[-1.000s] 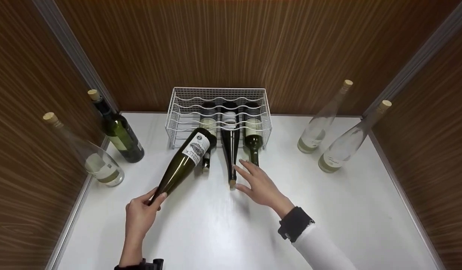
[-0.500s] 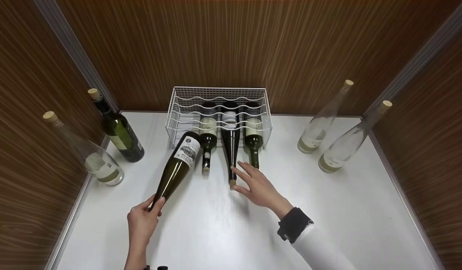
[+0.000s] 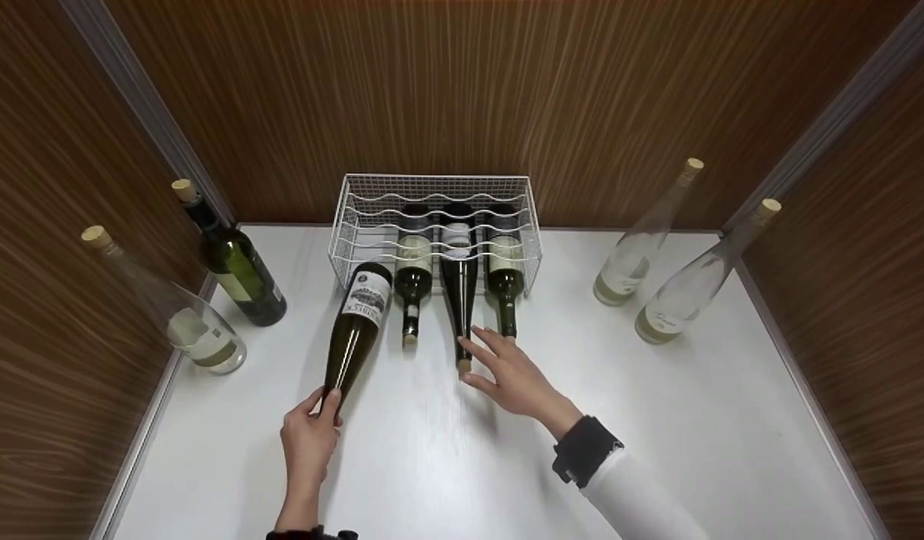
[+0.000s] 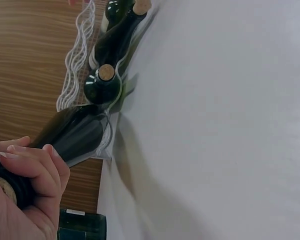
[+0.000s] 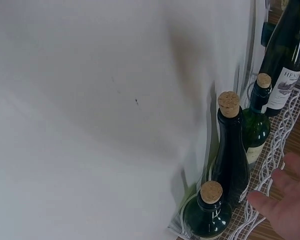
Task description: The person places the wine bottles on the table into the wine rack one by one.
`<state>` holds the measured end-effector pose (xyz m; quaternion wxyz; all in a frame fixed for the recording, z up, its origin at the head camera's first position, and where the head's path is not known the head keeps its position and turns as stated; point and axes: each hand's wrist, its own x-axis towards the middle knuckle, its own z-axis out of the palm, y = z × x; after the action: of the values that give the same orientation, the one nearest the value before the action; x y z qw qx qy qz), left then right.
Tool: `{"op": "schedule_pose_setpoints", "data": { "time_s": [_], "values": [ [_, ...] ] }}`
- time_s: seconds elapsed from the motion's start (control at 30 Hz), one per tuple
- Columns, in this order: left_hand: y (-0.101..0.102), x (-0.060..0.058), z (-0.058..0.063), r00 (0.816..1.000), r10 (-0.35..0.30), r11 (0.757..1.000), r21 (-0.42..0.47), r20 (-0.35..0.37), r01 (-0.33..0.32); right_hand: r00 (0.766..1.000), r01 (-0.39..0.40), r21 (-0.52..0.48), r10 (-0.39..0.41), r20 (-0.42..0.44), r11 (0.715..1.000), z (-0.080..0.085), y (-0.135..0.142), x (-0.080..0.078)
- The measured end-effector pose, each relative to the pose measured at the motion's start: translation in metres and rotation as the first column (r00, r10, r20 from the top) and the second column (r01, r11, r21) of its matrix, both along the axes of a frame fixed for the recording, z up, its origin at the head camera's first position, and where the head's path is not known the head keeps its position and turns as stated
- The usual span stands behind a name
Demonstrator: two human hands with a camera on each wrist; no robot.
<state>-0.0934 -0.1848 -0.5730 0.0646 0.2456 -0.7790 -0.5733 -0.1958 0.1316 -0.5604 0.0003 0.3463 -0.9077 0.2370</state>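
My left hand (image 3: 310,435) grips a dark green wine bottle (image 3: 355,322) by its neck, the white label facing up and the base at the front left of a white wire rack (image 3: 436,178). In the left wrist view the fingers curl round the neck beside its cork (image 4: 4,189). Three corked bottles lie in the rack with necks toward me: a short green one (image 3: 413,281), a long dark one (image 3: 459,292) and another green one (image 3: 505,281). Spread fingers of my right hand (image 3: 516,381) hover by the long bottle's cork (image 3: 464,367); whether they touch it I cannot tell.
On the left stand a clear corked bottle (image 3: 207,337) and a green corked bottle (image 3: 244,274). Two clear corked bottles, one rearward (image 3: 631,262) and one nearer (image 3: 679,300), stand on the right. Wood-grain panels (image 3: 447,90) enclose the white table (image 3: 694,420) on three sides.
My left hand has shifted right, and the held bottle's base has swung left and down, so the bottle points more nearly straight at the rack's left slot. The right hand has barely moved.
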Motion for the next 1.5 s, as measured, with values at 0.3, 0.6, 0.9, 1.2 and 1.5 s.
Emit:
{"op": "schedule_pose_setpoints", "data": {
  "time_s": [0.3, 0.6, 0.9, 1.2, 1.5],
  "values": [
    [0.004, -0.016, -0.006, 0.998, 0.031, 0.999, -0.037, -0.054, -0.033, 0.999, 0.023, 0.01, -0.023, 0.04, 1.0, 0.001, 0.0, 0.002],
    [0.006, -0.037, -0.009, 0.993, 0.03, 0.991, -0.127, -0.112, -0.044, 0.998, 0.032, 0.024, -0.033, 0.048, 0.999, -0.002, -0.001, 0.002],
    [0.01, -0.063, -0.012, 0.988, 0.03, 0.985, -0.161, -0.153, -0.055, 0.997, 0.036, 0.028, -0.038, 0.063, 0.999, -0.004, -0.003, 0.002],
    [0.019, -0.088, -0.016, 0.988, 0.041, 0.98, -0.188, -0.149, -0.069, 0.998, 0.018, 0.051, -0.021, 0.059, 0.999, -0.002, -0.006, 0.003],
    [0.023, -0.111, -0.019, 0.991, 0.037, 0.985, -0.162, -0.126, -0.058, 0.997, 0.021, 0.039, -0.023, 0.073, 0.999, -0.005, -0.009, 0.003]
  ]
}}
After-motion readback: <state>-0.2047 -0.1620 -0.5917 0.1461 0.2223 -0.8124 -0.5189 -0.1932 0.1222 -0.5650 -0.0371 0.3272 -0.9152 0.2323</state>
